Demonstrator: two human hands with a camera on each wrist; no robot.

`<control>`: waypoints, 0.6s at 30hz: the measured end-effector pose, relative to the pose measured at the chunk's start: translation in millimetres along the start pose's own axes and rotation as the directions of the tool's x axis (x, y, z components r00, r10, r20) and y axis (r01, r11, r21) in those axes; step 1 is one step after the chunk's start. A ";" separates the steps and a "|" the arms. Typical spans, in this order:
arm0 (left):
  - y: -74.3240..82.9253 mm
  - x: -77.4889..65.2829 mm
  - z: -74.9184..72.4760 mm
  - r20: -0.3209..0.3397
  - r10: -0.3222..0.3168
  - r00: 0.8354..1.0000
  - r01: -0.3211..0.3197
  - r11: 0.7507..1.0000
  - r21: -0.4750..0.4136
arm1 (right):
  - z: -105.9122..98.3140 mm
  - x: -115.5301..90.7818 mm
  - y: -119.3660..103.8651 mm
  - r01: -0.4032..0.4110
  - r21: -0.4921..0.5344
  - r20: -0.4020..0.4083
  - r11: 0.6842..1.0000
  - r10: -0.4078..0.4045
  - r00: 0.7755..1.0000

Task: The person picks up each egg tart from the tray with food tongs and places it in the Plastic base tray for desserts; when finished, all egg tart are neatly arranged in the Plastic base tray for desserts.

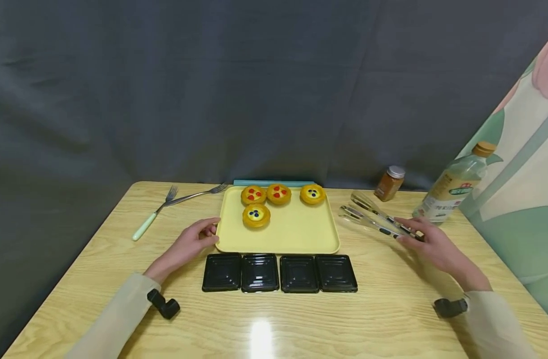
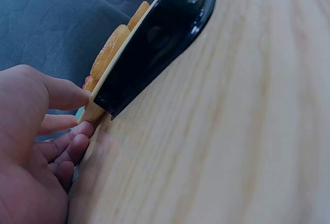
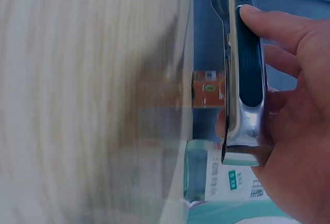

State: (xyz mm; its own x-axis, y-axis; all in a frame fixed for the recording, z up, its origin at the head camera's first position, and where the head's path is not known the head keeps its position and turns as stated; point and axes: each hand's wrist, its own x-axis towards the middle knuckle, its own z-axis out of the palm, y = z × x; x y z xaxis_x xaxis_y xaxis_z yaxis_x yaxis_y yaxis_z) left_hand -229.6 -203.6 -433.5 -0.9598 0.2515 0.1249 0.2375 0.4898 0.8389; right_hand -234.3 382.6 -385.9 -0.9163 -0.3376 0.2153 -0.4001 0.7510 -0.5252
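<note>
My left hand (image 1: 197, 240) is at the left edge of a yellow tray (image 1: 296, 234), its thumb and fingers touching the rim. On the tray lie egg tarts: two with red toppings (image 1: 253, 195) and two with blue dots, one at the back right (image 1: 313, 194) and one nearer the left (image 1: 256, 215). Over the table's right side, my right hand (image 1: 428, 244) holds metal tongs (image 3: 250, 59) by their dark-gripped handles. The tongs' arms are spread apart and point left toward the tray, with nothing between their tips.
Several black square plastic dishes (image 1: 260, 273) stand in a row before the tray. Two forks (image 1: 146, 225) lie crossed at the left. A jar with a silver lid (image 1: 389, 183) and a large bottle (image 1: 455, 185) stand back right. Dark cloth (image 1: 274, 89) hangs behind.
</note>
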 end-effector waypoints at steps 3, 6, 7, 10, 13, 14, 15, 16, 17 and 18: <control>0.3 0.6 1.0 -0.002 -0.004 1.000 0.004 1.000 -0.002 | 0.4 1.2 -4.9 0.022 -0.006 -0.010 1.000 -0.022 1.000; 0.1 0.2 -0.6 -0.003 -0.012 1.000 0.012 1.000 0.007 | 4.5 2.7 -11.3 0.048 -0.016 -0.034 0.999 -0.048 0.998; 0.1 0.0 -0.9 -0.004 -0.012 1.000 0.012 1.000 0.008 | 6.1 3.5 -13.7 0.058 -0.031 -0.045 0.998 -0.060 0.997; -0.1 -0.7 -0.9 -0.006 -0.014 1.000 0.014 1.000 0.006 | 9.8 6.7 -20.6 0.074 -0.059 -0.058 0.996 -0.077 0.995; -0.3 -0.8 0.1 -0.010 -0.018 1.000 0.018 1.000 0.002 | 12.4 10.7 -26.5 0.076 -0.085 -0.063 0.994 -0.081 0.995; -0.4 -0.6 0.5 -0.010 -0.018 1.000 0.018 1.000 0.000 | 13.1 12.2 -28.0 0.075 -0.087 -0.062 0.993 -0.081 0.995; -0.7 -0.3 1.0 -0.010 -0.018 1.000 0.018 1.000 -0.001 | 13.6 13.6 -29.6 0.072 -0.089 -0.060 0.993 -0.077 0.995; -1.0 0.1 1.4 -0.011 -0.018 1.000 0.018 1.000 -0.001 | 14.2 14.9 -31.0 0.067 -0.090 -0.059 0.994 -0.072 0.996; -1.2 0.5 1.7 -0.012 -0.018 1.000 0.018 1.000 -0.001 | 14.6 16.0 -32.8 0.057 -0.086 -0.054 0.995 -0.062 0.997; -1.5 0.9 2.1 -0.012 -0.019 1.000 0.019 1.000 -0.005 | 15.0 17.2 -34.5 0.050 -0.079 -0.047 0.996 -0.054 0.997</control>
State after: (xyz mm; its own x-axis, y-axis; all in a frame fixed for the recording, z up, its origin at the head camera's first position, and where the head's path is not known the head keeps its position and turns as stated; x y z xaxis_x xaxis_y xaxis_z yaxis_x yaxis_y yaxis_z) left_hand -230.6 -202.4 -435.7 -0.9657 0.2325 0.1156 0.2191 0.4905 0.8434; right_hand -236.0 342.4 -376.4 -0.8931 -0.3506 0.2819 -0.4455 0.7757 -0.4470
